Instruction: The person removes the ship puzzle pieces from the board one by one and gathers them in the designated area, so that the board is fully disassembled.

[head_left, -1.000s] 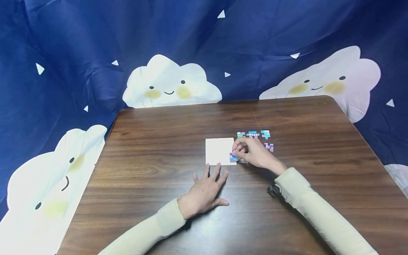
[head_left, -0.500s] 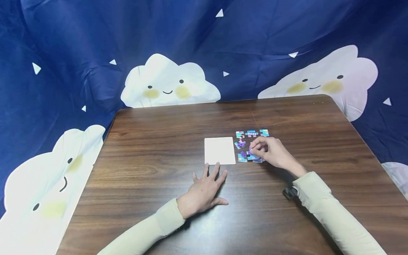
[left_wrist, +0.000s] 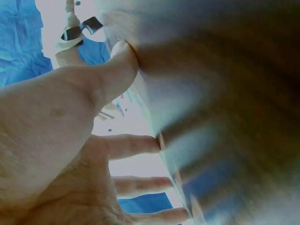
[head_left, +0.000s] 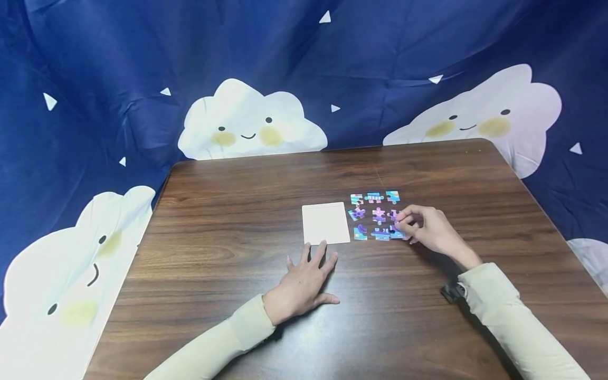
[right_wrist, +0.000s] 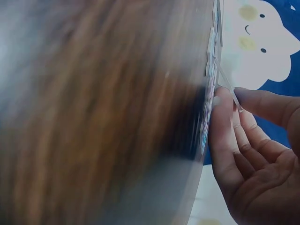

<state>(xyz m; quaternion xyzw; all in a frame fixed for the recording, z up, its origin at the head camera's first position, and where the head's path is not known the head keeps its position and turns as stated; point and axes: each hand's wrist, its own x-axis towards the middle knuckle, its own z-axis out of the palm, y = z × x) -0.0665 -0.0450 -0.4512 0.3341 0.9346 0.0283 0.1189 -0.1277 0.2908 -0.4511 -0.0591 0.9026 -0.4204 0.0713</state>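
My right hand pinches a blue and purple jigsaw piece between thumb and index finger, at the lower right of the other pieces. In the right wrist view, this jigsaw piece shows as a thin tilted edge, close over the tabletop. Loose jigsaw pieces lie in rough rows to the left of that hand. A square white board lies just left of the pieces. With its fingers spread, my left hand rests on the table, two fingertips right at the board's near edge.
The brown wooden table bears the board and the pieces. Behind and to the left hangs a dark blue curtain with white clouds. A small black device sits at the right wrist.
My right hand has moved right with the jigsaw piece, from over the board's right edge to the lower right of the pieces, uncovering several others. The left hand has stayed put.
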